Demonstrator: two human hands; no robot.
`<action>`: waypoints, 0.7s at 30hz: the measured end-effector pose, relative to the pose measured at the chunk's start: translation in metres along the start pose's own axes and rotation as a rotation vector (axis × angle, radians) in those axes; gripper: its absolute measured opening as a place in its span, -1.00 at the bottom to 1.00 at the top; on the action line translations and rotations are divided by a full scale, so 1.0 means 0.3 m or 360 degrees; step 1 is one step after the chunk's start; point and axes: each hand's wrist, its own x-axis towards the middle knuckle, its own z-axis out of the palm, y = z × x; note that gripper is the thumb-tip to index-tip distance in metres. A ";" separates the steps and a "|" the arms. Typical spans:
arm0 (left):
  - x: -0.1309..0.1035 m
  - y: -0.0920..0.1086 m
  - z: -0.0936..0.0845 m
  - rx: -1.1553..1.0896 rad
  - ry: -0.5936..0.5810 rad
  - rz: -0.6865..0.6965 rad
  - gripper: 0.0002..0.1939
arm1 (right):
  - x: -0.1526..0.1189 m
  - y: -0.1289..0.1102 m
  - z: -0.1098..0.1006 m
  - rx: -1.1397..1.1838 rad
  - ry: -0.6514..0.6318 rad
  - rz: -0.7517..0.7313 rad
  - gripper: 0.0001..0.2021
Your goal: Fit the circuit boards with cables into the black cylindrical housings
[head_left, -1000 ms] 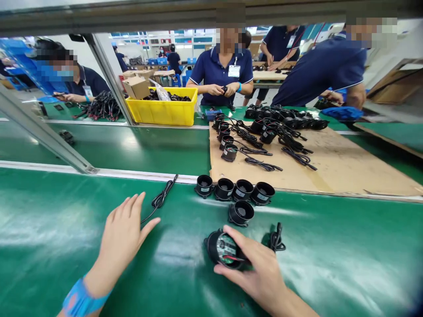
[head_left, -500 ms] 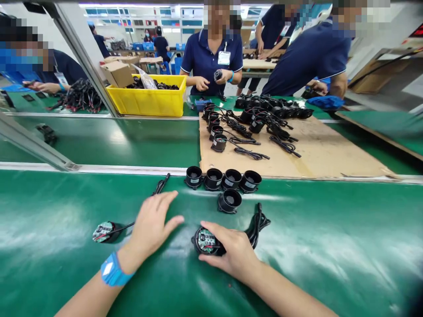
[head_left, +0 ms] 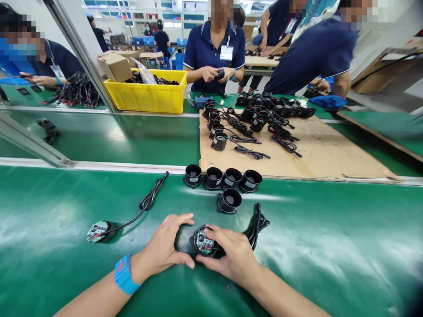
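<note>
Now the left hand (head_left: 164, 247) is nearer the housing (head_left: 202, 243) the right hand (head_left: 237, 256) grips.

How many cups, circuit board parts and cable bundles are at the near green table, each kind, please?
Black cups without circuit board: 5
Black cup with circuit board, in right hand: 1
Loose circuit board part: 1
Cable bundles: 2
Total: 9

The tub (head_left: 145, 94) is bright yellow, the wristband (head_left: 126, 275) blue, the bench (head_left: 313, 264) glossy green. Over there, the shirts (head_left: 211, 46) are navy with white trim, the cups (head_left: 230, 200) plain black, the board (head_left: 310, 154) tan.
</note>
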 end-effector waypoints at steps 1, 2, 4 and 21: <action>-0.004 -0.007 0.001 -0.0012 0.0013 -0.0038 0.00 | 0.001 -0.002 -0.004 0.0034 0.0050 0.0009 -0.57; -0.007 -0.014 0.001 -0.0022 0.0029 -0.0071 0.00 | -0.001 -0.001 -0.006 0.0054 0.0091 0.0012 -0.55; -0.012 -0.028 0.004 -0.0045 0.0043 -0.0141 -0.01 | -0.010 0.005 -0.004 0.0054 0.0099 0.0007 -0.52; -0.042 -0.145 0.074 -0.0101 0.0190 -0.0195 -0.10 | 0.123 0.143 -0.542 -0.0192 -0.0132 0.0566 -0.52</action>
